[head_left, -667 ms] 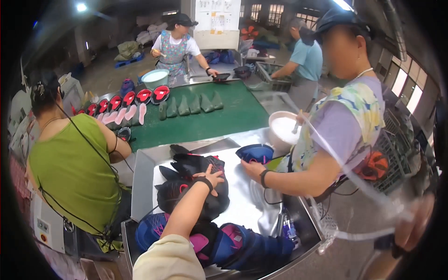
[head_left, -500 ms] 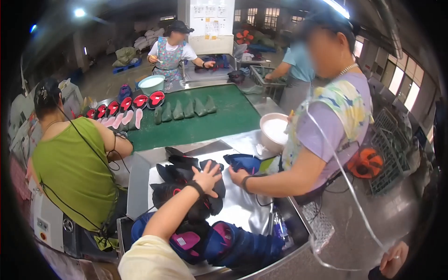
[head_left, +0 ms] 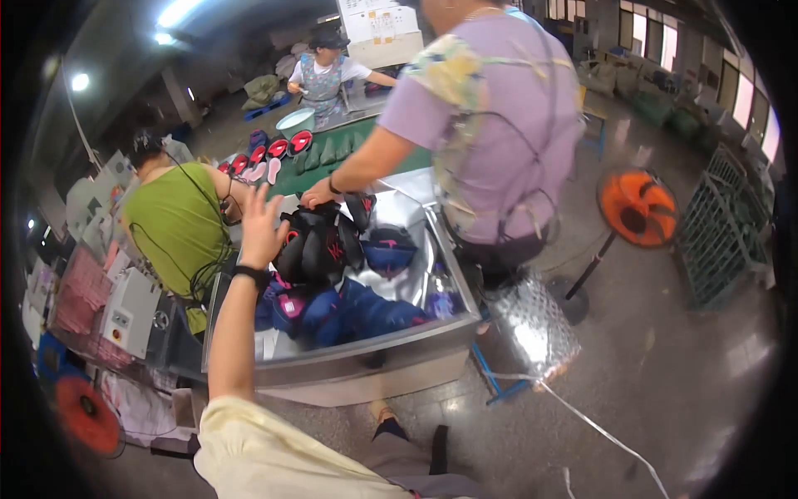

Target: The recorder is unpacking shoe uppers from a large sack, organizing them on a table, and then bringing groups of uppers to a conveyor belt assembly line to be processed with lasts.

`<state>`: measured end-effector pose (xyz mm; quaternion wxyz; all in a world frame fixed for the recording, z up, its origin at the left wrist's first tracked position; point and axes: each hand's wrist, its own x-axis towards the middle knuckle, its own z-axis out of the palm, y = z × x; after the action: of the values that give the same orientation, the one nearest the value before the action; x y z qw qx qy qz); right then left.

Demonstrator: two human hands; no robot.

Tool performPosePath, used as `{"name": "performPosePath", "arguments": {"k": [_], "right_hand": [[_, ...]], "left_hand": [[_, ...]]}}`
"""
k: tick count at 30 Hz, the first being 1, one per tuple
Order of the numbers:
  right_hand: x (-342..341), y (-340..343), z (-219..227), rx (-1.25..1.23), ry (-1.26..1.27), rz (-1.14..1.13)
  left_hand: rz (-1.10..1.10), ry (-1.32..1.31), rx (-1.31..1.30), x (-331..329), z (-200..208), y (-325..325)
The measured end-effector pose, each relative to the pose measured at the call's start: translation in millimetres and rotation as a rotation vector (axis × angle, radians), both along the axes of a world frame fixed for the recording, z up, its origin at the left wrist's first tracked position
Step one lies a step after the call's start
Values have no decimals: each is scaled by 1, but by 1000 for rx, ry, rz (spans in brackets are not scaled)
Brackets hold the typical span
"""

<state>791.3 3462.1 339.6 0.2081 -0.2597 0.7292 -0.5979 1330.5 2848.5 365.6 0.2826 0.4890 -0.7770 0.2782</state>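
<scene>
At far left, beyond the surface, a person in a lime-green sleeveless top (head_left: 174, 224) sits turned away from you. Next comes your left hand (head_left: 264, 231), raised with fingers spread and pointing upward, grasping nothing; whether it brushes the pile beside it, you cannot tell. You cannot tell how your right hand is set. Just right of your fingers, black fabric shoe uppers with red trim (head_left: 312, 254) crowd together on a silver metal surface with a raised rim (head_left: 416, 337); the front one's long axis runs away from you. Nearer you, nested navy-blue shoe uppers (head_left: 366, 312) lie in a row whose long axis slants down rightward; which ends are toes is unclear. A co-worker's bare arm (head_left: 374, 166) reaches over the black pile. Farther right stands an orange-bladed pedestal fan (head_left: 638, 206).
</scene>
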Motion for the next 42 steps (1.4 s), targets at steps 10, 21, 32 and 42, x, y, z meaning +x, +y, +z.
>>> {"name": "performPosePath", "arguments": {"k": [10,21,32,42], "right_hand": [[-124,-44,-84,267,-50,825],[-379,-94,-70,239,8,611],[-703,-223,-145,-244,-770,746],[-974,-388,-212,19,220,703]], "left_hand": [[-1209,106,1026,-425,-89,335],[-1355,181,1638,-752,-131,357],[-1361,1598,1878,-1110,-125,238],[-443,1364,1352,-1278,-171,64]]}}
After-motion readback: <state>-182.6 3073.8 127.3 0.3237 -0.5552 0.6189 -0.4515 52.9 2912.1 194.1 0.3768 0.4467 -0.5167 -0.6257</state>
